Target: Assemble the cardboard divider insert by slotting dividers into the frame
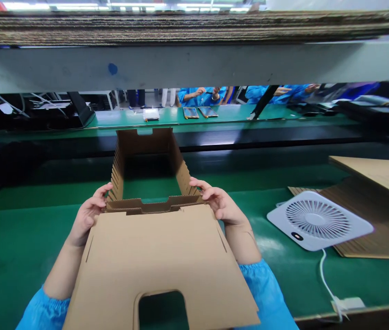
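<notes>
A brown cardboard insert (153,183) with two comb-toothed side walls stands on the green belt (25,238) in front of me. Its wide flat flap (160,261), with a cut-out notch at the near edge, lies toward me over my forearms. My left hand (89,213) grips the left corner where the side wall meets the folded front strip. On the right corner, my right hand (217,199) has its fingers curled over the edge. Both sleeves are blue.
A white square fan (318,220) with a cable lies on the belt to the right, beside flat cardboard sheets (380,201). A shelf with stacked cardboard (194,27) hangs overhead. Beyond a second belt with several tablets (199,112), people in blue work.
</notes>
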### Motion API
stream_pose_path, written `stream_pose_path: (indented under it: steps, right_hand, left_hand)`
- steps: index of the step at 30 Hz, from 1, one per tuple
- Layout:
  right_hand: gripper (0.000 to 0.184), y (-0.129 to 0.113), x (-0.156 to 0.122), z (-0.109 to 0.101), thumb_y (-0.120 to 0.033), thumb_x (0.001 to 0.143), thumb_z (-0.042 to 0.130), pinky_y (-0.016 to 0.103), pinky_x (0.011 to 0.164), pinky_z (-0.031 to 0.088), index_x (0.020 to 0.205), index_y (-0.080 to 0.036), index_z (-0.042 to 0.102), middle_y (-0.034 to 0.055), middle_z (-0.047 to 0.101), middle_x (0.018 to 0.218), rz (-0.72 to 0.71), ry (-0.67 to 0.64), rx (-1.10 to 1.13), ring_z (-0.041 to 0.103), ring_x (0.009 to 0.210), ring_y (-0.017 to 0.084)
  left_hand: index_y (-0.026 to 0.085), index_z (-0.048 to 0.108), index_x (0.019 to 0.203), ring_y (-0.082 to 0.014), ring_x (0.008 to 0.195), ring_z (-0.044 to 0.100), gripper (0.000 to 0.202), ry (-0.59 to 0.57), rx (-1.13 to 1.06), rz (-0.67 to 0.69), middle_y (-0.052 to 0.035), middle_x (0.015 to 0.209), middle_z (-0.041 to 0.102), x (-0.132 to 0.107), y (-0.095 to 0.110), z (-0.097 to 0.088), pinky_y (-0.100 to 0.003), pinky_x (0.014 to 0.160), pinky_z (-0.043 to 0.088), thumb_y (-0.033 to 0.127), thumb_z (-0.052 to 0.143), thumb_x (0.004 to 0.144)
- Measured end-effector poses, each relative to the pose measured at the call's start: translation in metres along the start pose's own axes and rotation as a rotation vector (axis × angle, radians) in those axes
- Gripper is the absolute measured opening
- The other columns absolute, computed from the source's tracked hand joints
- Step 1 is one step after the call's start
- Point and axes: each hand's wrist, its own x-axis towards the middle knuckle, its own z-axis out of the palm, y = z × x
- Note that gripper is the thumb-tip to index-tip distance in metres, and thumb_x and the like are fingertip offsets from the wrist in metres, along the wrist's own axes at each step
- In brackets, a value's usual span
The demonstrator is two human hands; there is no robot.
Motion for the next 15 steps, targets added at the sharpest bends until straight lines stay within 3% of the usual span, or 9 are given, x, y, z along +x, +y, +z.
stream_pose_path:
  steps: [6, 11, 15]
  right_hand:
    - [0.055, 0.002, 0.001, 0.007, -0.076, 0.068, 0.099, 0.063, 0.129, 0.040, 0.098, -0.032, 0.085, 0.0087, 0.075, 0.144, 0.025, 0.069, 0.029, 0.052, 0.158, 0.035]
    - [0.048, 0.008, 0.001, 0.010, -0.068, 0.068, 0.102, 0.060, 0.121, 0.050, 0.095, -0.033, 0.084, 0.0079, 0.078, 0.134, 0.052, 0.191, 0.042, 0.060, 0.149, 0.035]
    - [0.047, 0.015, 0.004, 0.010, -0.066, 0.069, 0.102, 0.052, 0.107, 0.060, 0.091, -0.029, 0.082, 0.0095, 0.079, 0.127, 0.064, 0.299, 0.032, 0.072, 0.129, 0.033]
  left_hand:
    - [0.028, 0.081, 0.094, -0.0407, 0.162, 0.044, 0.056, 0.064, 0.003, -0.033, -0.0121, 0.158, 0.064, 0.001, -0.012, 0.000, -0.059, 0.126, 0.046, 0.079, 0.091, 0.074]
    - [0.024, 0.075, 0.080, -0.0400, 0.154, 0.054, 0.059, 0.131, 0.014, 0.011, -0.0142, 0.141, 0.074, 0.006, -0.018, -0.002, -0.060, 0.126, 0.045, 0.081, 0.090, 0.074]
    - [0.024, 0.075, 0.087, -0.0376, 0.154, 0.055, 0.053, 0.132, 0.022, 0.016, -0.0143, 0.142, 0.073, 0.005, -0.014, 0.002, -0.059, 0.128, 0.042, 0.075, 0.085, 0.084]
